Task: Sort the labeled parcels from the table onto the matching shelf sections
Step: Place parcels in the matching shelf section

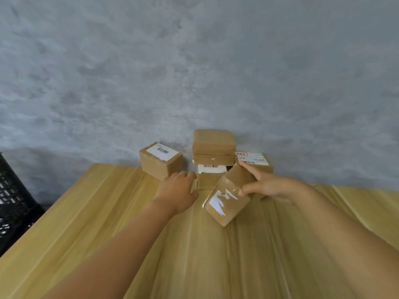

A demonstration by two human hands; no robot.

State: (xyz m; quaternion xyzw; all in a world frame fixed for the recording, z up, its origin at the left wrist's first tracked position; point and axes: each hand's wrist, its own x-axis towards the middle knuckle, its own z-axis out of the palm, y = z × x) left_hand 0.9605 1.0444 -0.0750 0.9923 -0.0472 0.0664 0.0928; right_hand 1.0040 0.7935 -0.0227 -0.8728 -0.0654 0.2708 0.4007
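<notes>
Both hands reach over the table (108, 212) toward a cluster of parcels at its far edge. Right hand (265, 186): fingers and thumb closed around the upper end of a tilted parcel (228, 197), a brown cardboard box wrapped in glossy tape with a torn white label on its upward face. This held parcel slants down toward the viewer, its lower corner at or just above the table; contact cannot be told. Left hand (179, 190): palm down, fingers curled loosely and not closed on anything, just left of the held parcel, with fingertips at the side of a low parcel (210, 175) bearing a barcode label; whether they touch it cannot be told. On that low parcel rest two more: a flat parcel (213, 159) and, on top, a plain thick parcel (213, 140). To the right, partly behind the right hand, lies a parcel with a large white label (257, 160) marked in red at one corner. To the left, just beyond the left hand, stands a separate parcel (160, 161) with a barcode label on top. Behind the cluster rises a mottled grey wall (194, 61). At the far left edge stands a black perforated crate (15, 203), beside the table.
</notes>
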